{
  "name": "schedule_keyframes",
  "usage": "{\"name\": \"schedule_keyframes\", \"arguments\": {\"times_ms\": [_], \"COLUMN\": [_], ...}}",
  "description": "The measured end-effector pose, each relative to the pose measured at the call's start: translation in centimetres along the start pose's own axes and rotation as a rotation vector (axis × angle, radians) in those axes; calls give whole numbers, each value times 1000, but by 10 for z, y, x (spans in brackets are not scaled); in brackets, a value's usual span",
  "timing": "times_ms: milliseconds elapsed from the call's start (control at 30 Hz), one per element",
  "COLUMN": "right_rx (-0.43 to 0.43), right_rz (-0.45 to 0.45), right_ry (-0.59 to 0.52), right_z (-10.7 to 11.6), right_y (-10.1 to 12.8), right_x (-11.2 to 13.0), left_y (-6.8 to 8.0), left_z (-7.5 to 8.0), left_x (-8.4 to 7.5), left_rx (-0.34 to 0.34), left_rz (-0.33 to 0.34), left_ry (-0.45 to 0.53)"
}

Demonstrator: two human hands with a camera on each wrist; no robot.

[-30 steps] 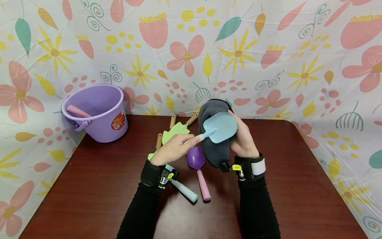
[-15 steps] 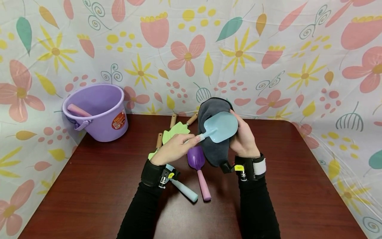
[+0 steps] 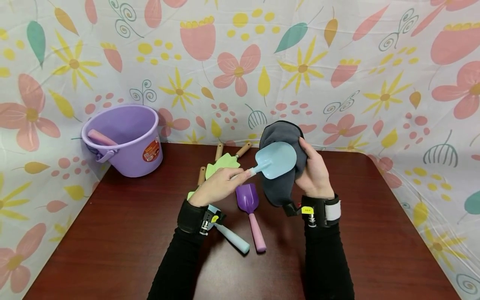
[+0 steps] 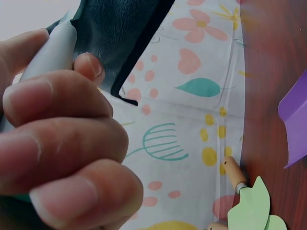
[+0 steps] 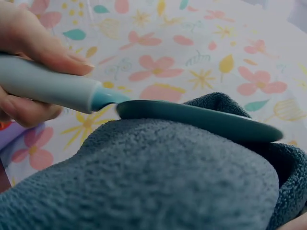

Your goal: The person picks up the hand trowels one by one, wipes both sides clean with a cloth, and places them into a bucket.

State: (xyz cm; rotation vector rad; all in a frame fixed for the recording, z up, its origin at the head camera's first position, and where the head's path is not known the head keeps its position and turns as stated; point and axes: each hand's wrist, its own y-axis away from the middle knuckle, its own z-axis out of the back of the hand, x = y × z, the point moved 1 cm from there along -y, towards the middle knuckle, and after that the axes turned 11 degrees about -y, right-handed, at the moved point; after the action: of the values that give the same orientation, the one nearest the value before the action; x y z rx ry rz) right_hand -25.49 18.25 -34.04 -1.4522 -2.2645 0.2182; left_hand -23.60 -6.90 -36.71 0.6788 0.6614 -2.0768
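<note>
Compared with half a second ago, the right hand has moved slightly to the right and has taken with it the dark grey plush cloth with black edging, while the left hand has stayed nearly in its place with the small light blue trowel. Because of this, a strip of cloth is now visible between the trowel's rounded blade and the right hand; I judge from it that the cloth slides along the blade, while the trowel is kept steady. The trowel is in the air above the reddish-brown wooden table, in front of the cloth in the head view. Its long axis is slanting: the smooth pale grey-blue handle lies at the lower left and the blade points to the upper right, towards the right hand. From the right wrist the blade is seen almost from its edge, lying along the cloth. The left hand is clamped on the handle, with thumb and fingers closed around it. The right hand grips the cloth from its right side, the thumb near the border; its other fingers are mostly hidden behind the fabric, so their exact position I cannot tell.
</note>
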Motion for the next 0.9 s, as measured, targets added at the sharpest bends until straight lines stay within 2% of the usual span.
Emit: {"name": "schedule_keyframes", "arguments": {"times_ms": [600, 733, 900], "right_rx": [21, -6, -61], "right_rz": [53, 60, 26], "right_ry": [-86, -66, -37], "right_z": [0, 1, 2], "right_y": [20, 24, 31], "right_x": [29, 36, 44], "left_y": [1, 5, 10], "left_z": [5, 10, 18], "left_x": [6, 9, 14], "left_rx": [-32, -37, -55], "left_rz": [22, 59, 87], "left_ry": [6, -16, -52]}}
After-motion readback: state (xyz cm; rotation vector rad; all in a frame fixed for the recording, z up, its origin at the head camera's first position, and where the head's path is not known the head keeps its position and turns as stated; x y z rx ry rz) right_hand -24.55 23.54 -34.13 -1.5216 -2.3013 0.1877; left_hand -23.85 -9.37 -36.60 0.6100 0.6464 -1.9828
